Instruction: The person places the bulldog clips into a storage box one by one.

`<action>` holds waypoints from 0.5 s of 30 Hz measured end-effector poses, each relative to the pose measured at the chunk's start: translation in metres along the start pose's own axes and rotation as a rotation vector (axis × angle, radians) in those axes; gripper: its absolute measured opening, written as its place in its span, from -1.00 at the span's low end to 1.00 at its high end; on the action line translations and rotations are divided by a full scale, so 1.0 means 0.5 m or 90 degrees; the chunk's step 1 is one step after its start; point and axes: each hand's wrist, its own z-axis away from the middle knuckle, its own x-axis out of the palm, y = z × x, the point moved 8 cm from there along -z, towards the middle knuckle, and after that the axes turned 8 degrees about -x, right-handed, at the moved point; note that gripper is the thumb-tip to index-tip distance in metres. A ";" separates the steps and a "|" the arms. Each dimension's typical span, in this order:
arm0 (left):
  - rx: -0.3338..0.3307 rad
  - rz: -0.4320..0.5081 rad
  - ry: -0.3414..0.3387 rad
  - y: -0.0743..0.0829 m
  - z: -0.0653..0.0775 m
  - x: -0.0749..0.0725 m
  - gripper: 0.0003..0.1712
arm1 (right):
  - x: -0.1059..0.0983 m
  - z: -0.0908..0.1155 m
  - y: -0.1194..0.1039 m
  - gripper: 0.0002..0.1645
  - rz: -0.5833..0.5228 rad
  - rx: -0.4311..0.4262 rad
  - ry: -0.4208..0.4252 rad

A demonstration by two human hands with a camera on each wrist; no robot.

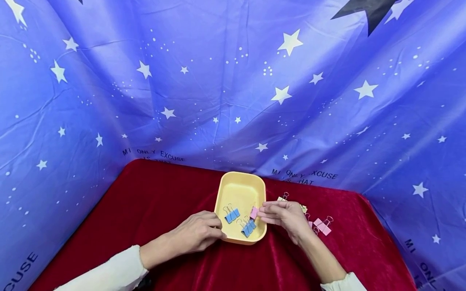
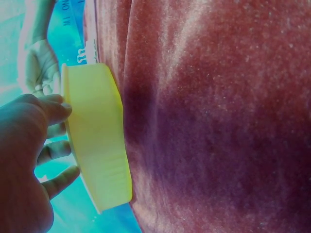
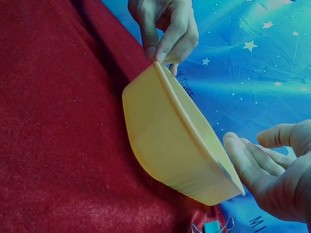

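Observation:
A yellow plastic box (image 1: pixel 238 194) sits on the red cloth, and my left hand (image 1: pixel 202 231) pinches its left rim near the front corner. Inside lie a blue binder clip (image 1: pixel 232 216) and, closer to the front right, another blue binder clip (image 1: pixel 248 229). A pink binder clip (image 1: pixel 254 212) shows inside the right wall, just beside my right fingertips. Over the right rim, my right hand (image 1: pixel 285 216) reaches with fingers extended. In the right wrist view its thumb stands apart from the fingers (image 3: pixel 238 153), with nothing visible between them.
Right of the box, partly behind my right hand, several binder clips lie on the red cloth (image 1: pixel 160 202), among them a pink one (image 1: pixel 323 227) and a pale yellow one (image 1: pixel 281 199). A blue starry curtain (image 1: pixel 218 81) hangs around the table's back and sides.

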 end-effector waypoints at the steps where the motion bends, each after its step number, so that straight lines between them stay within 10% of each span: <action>1: -0.001 0.002 -0.001 -0.001 -0.001 0.001 -0.72 | -0.001 0.001 0.000 -0.57 -0.001 0.000 0.000; 15: 0.010 -0.003 -0.001 0.001 -0.002 -0.001 -0.67 | -0.013 0.010 0.002 -0.51 -0.012 -0.006 0.000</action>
